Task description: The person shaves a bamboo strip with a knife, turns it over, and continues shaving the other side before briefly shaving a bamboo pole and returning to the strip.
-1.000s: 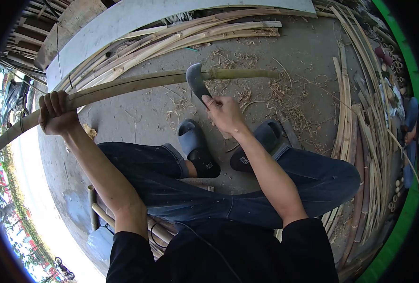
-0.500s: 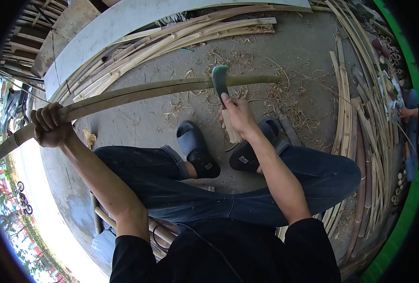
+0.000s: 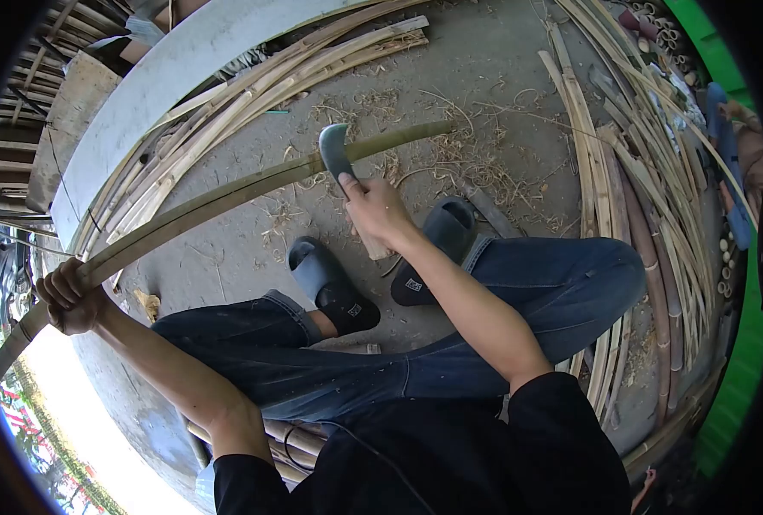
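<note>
My left hand (image 3: 72, 298) is wrapped round a long split bamboo pole (image 3: 210, 203) near its left end. The pole slants up and away to the right, with a dark lengthwise crack and a greener far end. My right hand (image 3: 380, 210) grips a billhook (image 3: 335, 153) by its pale wooden handle, thumb near the base of the blade. Its curved metal blade crosses the pole toward the greener end, overlapping it in this view. Below are my knees in jeans and my feet in grey slides (image 3: 322, 273).
Curly bamboo shavings (image 3: 484, 163) litter the concrete floor. Split bamboo strips (image 3: 313, 73) lie along a pale curved panel (image 3: 154, 86) at upper left. More strips and poles (image 3: 647, 215) are piled on the right, where part of another person (image 3: 746, 150) shows beyond them.
The view has turned, shifting the scene left and making the pole look steeper. Both hands keep their holds, and the blade stays at about the same place along the pole.
</note>
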Action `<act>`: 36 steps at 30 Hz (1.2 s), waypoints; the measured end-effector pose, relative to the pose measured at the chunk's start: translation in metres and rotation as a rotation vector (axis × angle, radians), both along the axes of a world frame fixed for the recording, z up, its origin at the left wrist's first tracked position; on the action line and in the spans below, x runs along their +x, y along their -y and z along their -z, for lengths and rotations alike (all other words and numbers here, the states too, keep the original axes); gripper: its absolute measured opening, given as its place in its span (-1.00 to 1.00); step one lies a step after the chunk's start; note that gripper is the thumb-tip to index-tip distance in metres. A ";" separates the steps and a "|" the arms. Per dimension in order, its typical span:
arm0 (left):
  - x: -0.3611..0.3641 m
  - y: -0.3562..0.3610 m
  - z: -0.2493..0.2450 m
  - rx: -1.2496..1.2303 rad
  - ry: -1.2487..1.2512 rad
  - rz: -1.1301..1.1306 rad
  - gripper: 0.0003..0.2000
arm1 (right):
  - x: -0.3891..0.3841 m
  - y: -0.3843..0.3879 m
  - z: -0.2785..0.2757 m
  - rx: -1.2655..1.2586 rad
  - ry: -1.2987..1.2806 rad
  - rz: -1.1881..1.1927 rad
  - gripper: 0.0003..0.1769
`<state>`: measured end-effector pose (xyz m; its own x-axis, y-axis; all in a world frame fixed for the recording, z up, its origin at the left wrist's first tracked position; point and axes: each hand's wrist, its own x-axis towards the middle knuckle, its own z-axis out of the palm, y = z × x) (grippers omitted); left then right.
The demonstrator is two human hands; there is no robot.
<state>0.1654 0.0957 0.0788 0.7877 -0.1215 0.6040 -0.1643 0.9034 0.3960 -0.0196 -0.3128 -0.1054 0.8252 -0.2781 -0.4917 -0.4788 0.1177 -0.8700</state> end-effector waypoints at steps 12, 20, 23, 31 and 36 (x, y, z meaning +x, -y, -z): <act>-0.011 -0.059 -0.024 0.081 -0.124 -0.288 -0.74 | -0.007 0.053 0.033 -0.303 0.110 0.020 -0.64; -0.021 -0.036 -0.023 0.178 -0.122 -0.363 -0.71 | 0.011 0.007 0.039 0.011 -0.024 0.069 -0.56; -0.021 -0.026 -0.025 0.137 -0.114 -0.313 -0.74 | 0.006 -0.049 0.000 -0.023 0.077 -0.065 -0.52; -0.027 -0.023 -0.021 0.129 -0.116 -0.315 -0.74 | 0.019 -0.035 -0.009 -0.111 0.004 -0.038 -0.51; -0.023 -0.023 -0.022 0.105 -0.077 -0.293 -0.74 | 0.013 -0.038 -0.020 0.069 0.043 -0.201 -0.50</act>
<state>0.1420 0.1189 0.1005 0.8412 0.0587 0.5376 -0.3777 0.7753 0.5063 -0.0066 -0.2751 -0.0853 0.8812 -0.0721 -0.4673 -0.4615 0.0836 -0.8832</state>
